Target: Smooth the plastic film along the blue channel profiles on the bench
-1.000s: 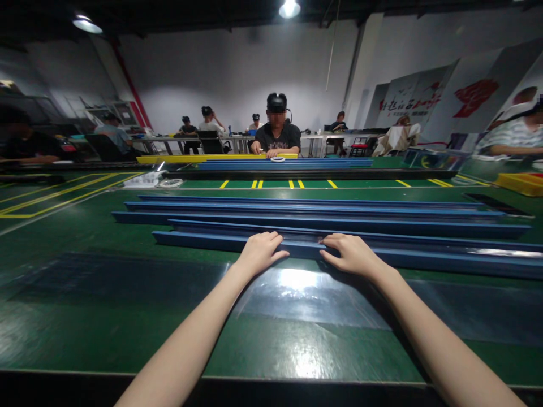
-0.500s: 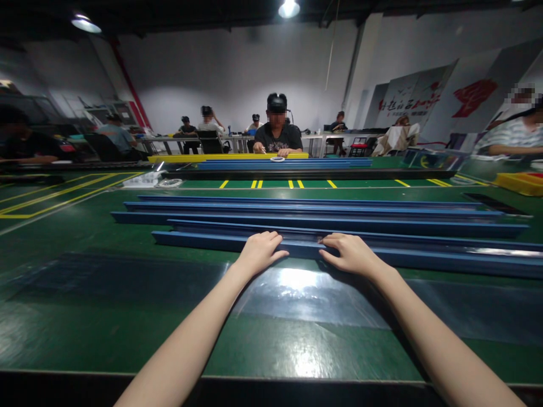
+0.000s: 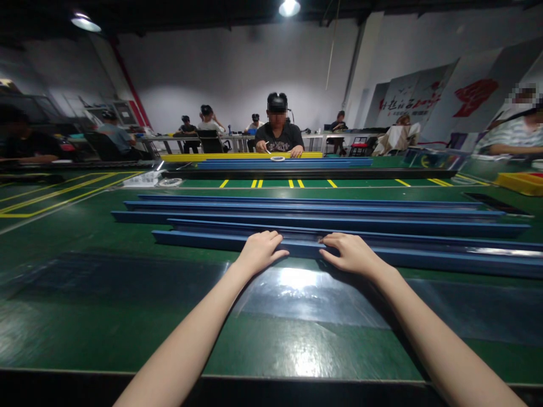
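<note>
A long blue channel [image 3: 203, 239] lies across the green table [image 3: 139, 333], nearest to me. My left hand [image 3: 263, 250] grips its near wall, with the fingers over the top edge and the thumb on the front face. A short way to the right, my right hand [image 3: 345, 251] holds the same wall in the same manner. The fingertips of both hands are partly hidden inside the channel. Beneath my forearms a clear plastic sheet [image 3: 292, 297] lies flat and reflects the ceiling light.
Behind are more blue channels [image 3: 297, 219] and a black rail [image 3: 365, 174]. A person [image 3: 278, 135] sits opposite at a yellow rail [image 3: 237, 156]. A dark flat object [image 3: 494, 204] and a yellow tray [image 3: 520, 183] are at the right.
The yellow rail across the table has shifted to the right, and the hands of the person opposite have moved slightly. My own hands stay in place on the blue channel.
</note>
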A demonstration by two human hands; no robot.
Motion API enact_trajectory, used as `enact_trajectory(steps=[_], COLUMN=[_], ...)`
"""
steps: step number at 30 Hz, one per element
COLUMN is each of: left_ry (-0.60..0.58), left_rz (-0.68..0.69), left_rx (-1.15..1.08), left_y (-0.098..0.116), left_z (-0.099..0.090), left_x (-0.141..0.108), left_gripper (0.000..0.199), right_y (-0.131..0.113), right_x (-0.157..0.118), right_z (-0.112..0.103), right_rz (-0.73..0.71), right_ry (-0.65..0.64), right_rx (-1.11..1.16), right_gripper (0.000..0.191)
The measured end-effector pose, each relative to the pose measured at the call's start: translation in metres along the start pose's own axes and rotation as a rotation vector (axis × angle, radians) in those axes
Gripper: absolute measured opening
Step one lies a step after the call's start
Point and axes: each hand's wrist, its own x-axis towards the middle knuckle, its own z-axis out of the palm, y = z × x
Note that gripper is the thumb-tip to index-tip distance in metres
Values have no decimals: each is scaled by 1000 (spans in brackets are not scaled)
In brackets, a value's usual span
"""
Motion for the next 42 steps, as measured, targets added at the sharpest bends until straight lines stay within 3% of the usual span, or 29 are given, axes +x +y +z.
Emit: enact_trajectory(steps=[15, 24, 35, 42], left_ry=[-7, -1, 8, 57], left_rz=[-1, 12, -7, -17], left_rx=[-1, 0, 12, 11], left_y=[0, -1, -1, -5], left_z=[0, 0, -5, -8], left_x=[0, 0, 0, 0], left_gripper=[32, 32, 31, 32], right_y=[-2, -5, -5, 12], right_x=[0, 3, 5, -6], right_z=[0, 6, -6, -15], right_rz=[8, -21, 11, 80], right_ry=[-11, -17, -75, -149], right_rx=[-28, -78, -155, -209], right_gripper=[37, 29, 30, 29])
